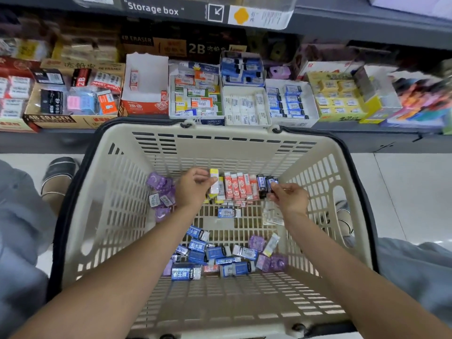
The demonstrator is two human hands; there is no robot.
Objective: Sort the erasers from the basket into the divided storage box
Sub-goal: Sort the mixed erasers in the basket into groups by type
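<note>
A beige slotted basket (227, 148) stands on the floor below me with several loose erasers inside. My left hand (193, 187) pinches a yellow-and-white eraser (214, 182) at the basket's far end. My right hand (289, 196) pinches a dark blue-and-black eraser (271, 183) next to a row of red-and-white erasers (238, 187). Blue erasers (198, 250) lie in a heap near the middle. Purple ones (160, 184) sit at the left wall. On the shelf behind, the divided storage boxes (245, 106) hold sorted erasers.
The shelf carries cardboard eraser cartons (71, 104), a nearly bare red-and-white box (146, 86) and yellow packs (337, 96). A black handle (73, 196) runs round the basket rim. My shoes (61, 172) stand on pale floor tiles (403, 192) on both sides.
</note>
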